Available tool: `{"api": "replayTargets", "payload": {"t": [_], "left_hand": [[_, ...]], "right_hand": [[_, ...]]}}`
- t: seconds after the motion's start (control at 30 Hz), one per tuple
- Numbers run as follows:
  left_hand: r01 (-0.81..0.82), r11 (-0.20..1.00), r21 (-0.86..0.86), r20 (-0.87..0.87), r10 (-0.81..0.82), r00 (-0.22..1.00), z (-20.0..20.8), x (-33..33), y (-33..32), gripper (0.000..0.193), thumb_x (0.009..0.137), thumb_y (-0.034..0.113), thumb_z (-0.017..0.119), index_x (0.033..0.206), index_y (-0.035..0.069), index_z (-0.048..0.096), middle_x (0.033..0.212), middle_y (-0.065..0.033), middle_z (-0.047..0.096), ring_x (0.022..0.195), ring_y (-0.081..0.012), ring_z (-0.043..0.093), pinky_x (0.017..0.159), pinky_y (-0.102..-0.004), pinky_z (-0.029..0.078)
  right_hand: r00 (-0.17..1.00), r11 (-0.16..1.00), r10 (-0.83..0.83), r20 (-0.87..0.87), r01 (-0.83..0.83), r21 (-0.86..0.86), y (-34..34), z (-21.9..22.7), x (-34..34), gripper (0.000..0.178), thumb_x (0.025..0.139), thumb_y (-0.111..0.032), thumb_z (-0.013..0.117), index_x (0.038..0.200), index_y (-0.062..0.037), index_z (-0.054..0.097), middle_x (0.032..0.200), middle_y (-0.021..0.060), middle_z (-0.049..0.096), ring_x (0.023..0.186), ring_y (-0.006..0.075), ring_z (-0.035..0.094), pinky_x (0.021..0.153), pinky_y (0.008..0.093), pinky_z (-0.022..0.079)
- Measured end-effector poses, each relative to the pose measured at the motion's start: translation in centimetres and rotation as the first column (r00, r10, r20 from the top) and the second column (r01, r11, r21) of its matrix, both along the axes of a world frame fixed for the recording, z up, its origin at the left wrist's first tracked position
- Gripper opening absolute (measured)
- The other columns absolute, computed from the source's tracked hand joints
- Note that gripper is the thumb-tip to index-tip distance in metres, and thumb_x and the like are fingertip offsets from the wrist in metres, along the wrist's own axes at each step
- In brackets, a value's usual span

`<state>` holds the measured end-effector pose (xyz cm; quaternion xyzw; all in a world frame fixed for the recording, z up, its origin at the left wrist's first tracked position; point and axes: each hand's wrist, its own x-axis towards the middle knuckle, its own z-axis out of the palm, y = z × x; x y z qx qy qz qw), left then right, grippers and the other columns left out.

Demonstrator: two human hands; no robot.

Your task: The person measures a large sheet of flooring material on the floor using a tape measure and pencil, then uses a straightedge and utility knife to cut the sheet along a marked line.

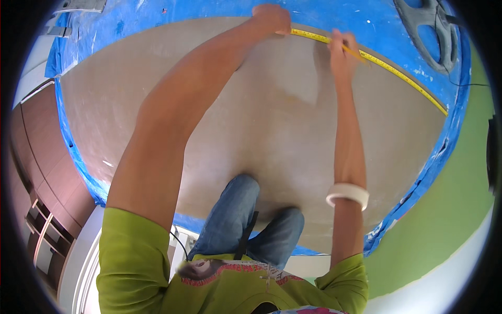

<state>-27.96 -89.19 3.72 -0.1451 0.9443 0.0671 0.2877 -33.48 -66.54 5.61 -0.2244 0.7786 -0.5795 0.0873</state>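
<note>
1. The left hand [272,20] is closed, pinching the near-left end of the yellow measuring tape [311,35].
2. From it the tape stretches rightward along the brown surface's [251,115] far edge, sloping down in view.
3. The right hand [343,49], closer to the tape's middle, grips a pencil [355,54] slanted over it (a white ring [348,195] circles that forearm).
4. Around: brown panels [47,125] leftward, blue sheeting [334,13] beyond, a green area [434,199] rightward.
</note>
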Motion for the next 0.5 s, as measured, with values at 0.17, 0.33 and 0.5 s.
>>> {"api": "replayTargets", "payload": {"t": [0.17, 0.33, 0.5], "left_hand": [[0.026, 0.999, 0.041, -0.048, -0.024, 0.999, 0.2, -1.6, 1.9, 0.022, 0.075, 0.027, 0.069, 0.088, 0.012, 0.08, 0.093, -0.0123, 0.077, 0.087, -0.0328, 0.074, 0.072, -0.0474, 0.059], [0.188, 0.981, -0.036, -0.075, -0.191, 0.979, -2.2, 0.7, -1.2, 0.027, 0.074, 0.032, 0.072, 0.091, 0.011, 0.079, 0.091, -0.0133, 0.076, 0.086, -0.0345, 0.072, 0.071, -0.0495, 0.057], [-0.025, 0.981, 0.194, -0.152, 0.056, 0.987, 4.1, 3.7, 4.6, 0.045, 0.098, 0.048, 0.054, 0.116, 0.012, 0.074, 0.111, -0.0138, 0.073, 0.105, -0.0328, 0.069, 0.086, -0.0485, 0.054]], "right_hand": [[0.961, 0.937, -0.209, 0.183, 0.142, 0.32, 17.7, 1.9, 11.7, 0.038, 0.11, -0.033, 0.043, 0.095, -0.0031, 0.061, 0.089, 0.0054, 0.061, 0.089, 0.0166, 0.057, 0.083, 0.0347, 0.046], [0.726, 0.991, -0.103, 0.68, 0.137, 0.005, 22.5, 9.9, 26.2, 0.037, 0.109, -0.036, 0.047, 0.105, -0.003, 0.063, 0.095, 0.0066, 0.062, 0.086, 0.016, 0.054, 0.081, 0.0336, 0.045], [0.662, 0.865, 0.094, 0.743, 0.315, -0.39, 25.6, 19.6, 25.8, 0.035, 0.107, -0.035, 0.051, 0.117, -0.0028, 0.06, 0.095, 0.0082, 0.064, 0.086, 0.0184, 0.057, 0.078, 0.0351, 0.047]]}}
